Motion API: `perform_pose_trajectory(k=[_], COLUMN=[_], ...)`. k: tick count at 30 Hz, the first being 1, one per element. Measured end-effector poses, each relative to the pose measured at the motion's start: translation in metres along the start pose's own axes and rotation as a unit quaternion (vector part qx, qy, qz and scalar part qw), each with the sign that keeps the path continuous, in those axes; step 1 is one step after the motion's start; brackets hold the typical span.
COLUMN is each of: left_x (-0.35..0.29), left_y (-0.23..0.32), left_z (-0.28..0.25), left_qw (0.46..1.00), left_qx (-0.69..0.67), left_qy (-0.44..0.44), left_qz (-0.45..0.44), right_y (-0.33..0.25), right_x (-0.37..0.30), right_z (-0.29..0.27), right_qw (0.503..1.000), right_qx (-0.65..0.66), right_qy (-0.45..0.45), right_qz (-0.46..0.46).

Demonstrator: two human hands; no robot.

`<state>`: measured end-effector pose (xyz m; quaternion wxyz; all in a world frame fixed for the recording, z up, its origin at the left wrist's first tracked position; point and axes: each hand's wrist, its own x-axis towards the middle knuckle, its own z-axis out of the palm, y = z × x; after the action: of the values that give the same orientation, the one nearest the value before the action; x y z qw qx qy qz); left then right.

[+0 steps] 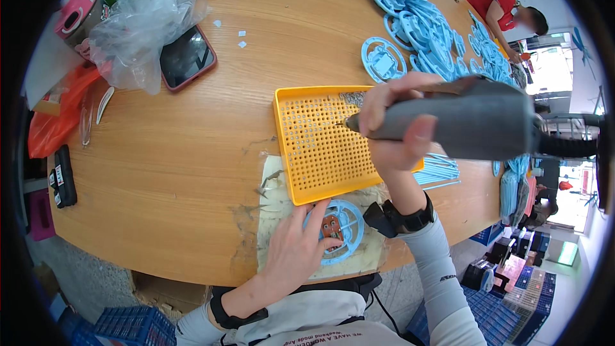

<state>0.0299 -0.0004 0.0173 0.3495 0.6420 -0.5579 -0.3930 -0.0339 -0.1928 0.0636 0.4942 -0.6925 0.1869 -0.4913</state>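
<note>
Hand-held work at a wooden surface [224,147], seen from above. The right hand [394,125] has its grip closed around a thick, dark grey powered driver [467,118], held roughly level. Its narrow bit points left, over the holes of a yellow perforated tray [286,166]; whether the tip touches the tray cannot be told. Small metal pieces [352,97] lie heaped at the far edge of the tray, and others sit in many of the holes.

The left hand [291,243] has its grip open, fingers extended and thumb apart, laid on a light blue ring frame [359,234] just in front of the tray's near edge. The thumb rests by a reddish-brown insert [330,225] within the ring. The frame lies flat on a pale, worn sheet [272,176], which the tray's near part also overlaps.

Beyond the tray stands a single blue frame [383,61], lying beside a long pile of similar frames [416,16]. Thin blue sticks [439,172] lie to the right of the tray, partly behind the right forearm. At far left are a phone [188,57], screen up, a crumpled clear plastic bag [150,19], a pink-lidded cup [78,9], a red bag [61,122] and a small black case [64,176]. A co-worker [500,6] in a red top bends at the far right end of the surface.
</note>
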Motion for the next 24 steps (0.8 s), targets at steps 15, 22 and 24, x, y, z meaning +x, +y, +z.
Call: perform_pose_trajectory(k=[15, 22, 24], left_x=[-0.002, -0.002, -0.002], left_y=[-0.003, -0.002, -0.003], left_z=[0.008, 0.007, 0.007], left_qw=[0.998, 0.999, 0.999], left_qx=[0.002, 0.007, 0.003], left_qy=[0.051, 0.039, 0.045], left_qz=[0.027, 0.013, 0.019], right_y=[-0.108, -0.099, -0.097], right_x=[-0.114, -0.140, -0.141], right_z=[-0.014, -0.007, -0.010], right_qw=[0.993, 0.995, 0.994], right_qx=[0.061, 0.087, 0.087], right_qy=[-0.100, -0.029, -0.050], right_qz=[-0.001, 0.031, 0.034])
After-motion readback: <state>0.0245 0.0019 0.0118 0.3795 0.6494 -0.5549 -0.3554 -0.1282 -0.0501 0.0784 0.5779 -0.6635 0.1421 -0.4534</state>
